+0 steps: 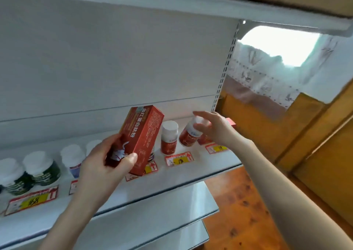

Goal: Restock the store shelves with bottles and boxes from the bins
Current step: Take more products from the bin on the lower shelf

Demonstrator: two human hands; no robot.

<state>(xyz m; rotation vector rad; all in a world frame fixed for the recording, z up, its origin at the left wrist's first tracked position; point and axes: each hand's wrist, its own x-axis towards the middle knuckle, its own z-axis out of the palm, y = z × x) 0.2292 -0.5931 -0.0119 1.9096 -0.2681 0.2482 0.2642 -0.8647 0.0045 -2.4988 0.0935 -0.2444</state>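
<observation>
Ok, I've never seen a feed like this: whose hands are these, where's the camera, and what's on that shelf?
No machine here: a person's two bare hands, filmed by one wide-angle camera on their head, looking forward and down. The left hand grips a red rectangular cardboard box. The right hand holds a tilted red-labelled plastic bottle with a white cap by its top. On the white metal shelf are a matching upright bottle, dark green white-capped jars and yellow-and-red paper price tags.
</observation>
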